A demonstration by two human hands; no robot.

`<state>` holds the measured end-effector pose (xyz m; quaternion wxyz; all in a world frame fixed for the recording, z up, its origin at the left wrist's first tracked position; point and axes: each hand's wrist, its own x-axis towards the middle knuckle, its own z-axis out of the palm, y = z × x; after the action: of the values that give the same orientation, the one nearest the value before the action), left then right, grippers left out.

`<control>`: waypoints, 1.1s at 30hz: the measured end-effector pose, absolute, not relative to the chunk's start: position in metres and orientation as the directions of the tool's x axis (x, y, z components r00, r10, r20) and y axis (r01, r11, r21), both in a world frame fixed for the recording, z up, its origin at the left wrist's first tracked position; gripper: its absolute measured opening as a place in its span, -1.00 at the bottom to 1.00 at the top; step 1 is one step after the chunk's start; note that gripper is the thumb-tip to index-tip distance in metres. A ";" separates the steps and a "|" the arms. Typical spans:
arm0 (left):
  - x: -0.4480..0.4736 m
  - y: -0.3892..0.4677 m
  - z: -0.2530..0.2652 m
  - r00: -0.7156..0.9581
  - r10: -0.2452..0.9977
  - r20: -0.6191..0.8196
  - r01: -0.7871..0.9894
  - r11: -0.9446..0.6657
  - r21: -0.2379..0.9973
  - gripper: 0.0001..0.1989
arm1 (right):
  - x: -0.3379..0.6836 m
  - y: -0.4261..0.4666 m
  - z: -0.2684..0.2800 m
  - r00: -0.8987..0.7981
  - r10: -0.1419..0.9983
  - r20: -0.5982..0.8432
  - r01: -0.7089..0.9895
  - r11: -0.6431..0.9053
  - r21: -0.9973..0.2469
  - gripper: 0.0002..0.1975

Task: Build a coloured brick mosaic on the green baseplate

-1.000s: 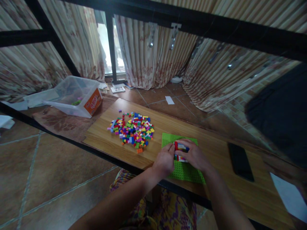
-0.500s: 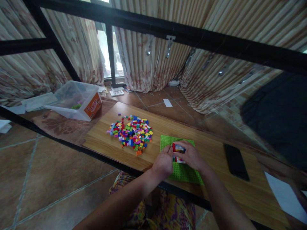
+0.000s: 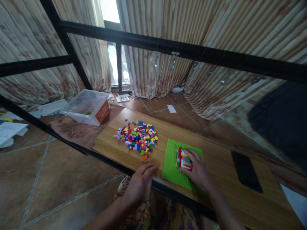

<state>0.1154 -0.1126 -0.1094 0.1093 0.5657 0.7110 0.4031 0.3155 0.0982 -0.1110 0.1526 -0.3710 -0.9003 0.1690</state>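
Observation:
On the wooden tabletop lies a green studded baseplate (image 3: 171,159). A small block built of coloured toy bricks (image 3: 184,159) sits on it, with a red row along its left side. My right hand (image 3: 199,171) grips this block from the right, thumb at the near edge and fingers over the far edge, covering part of it. My left hand (image 3: 141,182) is over the table's near edge, left of the baseplate and apart from it. Its fingers are curled together, and anything between them is hidden. A pile of loose toy bricks (image 3: 137,135) lies beyond it, with an orange brick (image 3: 144,157) closest.
A black phone (image 3: 247,171) lies on the table (image 3: 216,153) at the right. At the far left stands a clear plastic box (image 3: 83,116) with an orange label. Black metal bars (image 3: 144,43) cross in front, and another bar runs along the near table edge.
My left hand has left the brick block and moved left to the table's near edge. My right hand stays at the block. The view has shifted, so the scene sits lower and further right.

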 end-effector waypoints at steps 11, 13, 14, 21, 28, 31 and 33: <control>0.052 -0.119 -0.102 -0.622 0.702 0.346 0.647 0.212 0.732 -0.78 | 0.263 0.071 -0.096 -0.568 0.735 0.370 0.655 0.676 -0.338 -0.41; 0.038 -0.119 -0.103 -0.674 0.652 0.347 0.636 0.273 0.722 -0.78 | 0.244 0.048 -0.090 -0.625 0.684 0.377 0.557 0.728 -0.399 -0.63; 0.030 -0.118 -0.104 -0.698 0.627 0.345 0.629 0.307 0.714 -0.78 | 0.232 0.035 -0.089 -0.668 0.649 0.365 0.488 0.752 -0.444 -0.71; -0.017 -0.100 -0.108 -0.797 0.502 0.336 0.580 0.483 0.656 -0.62 | 0.162 -0.009 -0.095 -0.728 0.623 0.286 0.425 0.738 -0.524 -0.76; -0.030 -0.074 -0.113 -0.806 0.483 0.343 0.579 0.520 0.628 -0.58 | 0.144 -0.002 -0.091 -0.721 0.651 0.236 0.545 0.744 -0.386 -0.80; -0.030 -0.066 -0.117 -0.807 0.485 0.337 0.578 0.533 0.618 -0.57 | 0.140 -0.004 -0.088 -0.711 0.669 0.217 0.581 0.732 -0.356 -0.82; -0.030 -0.064 -0.120 -0.811 0.483 0.330 0.572 0.538 0.619 -0.57 | 0.138 -0.005 -0.088 -0.710 0.670 0.218 0.582 0.732 -0.354 -0.83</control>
<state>-0.0298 -0.0641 -0.1199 -0.0597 0.3015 0.8748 0.3745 0.1383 -0.0054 -0.0883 0.1680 -0.3420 -0.9153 0.1307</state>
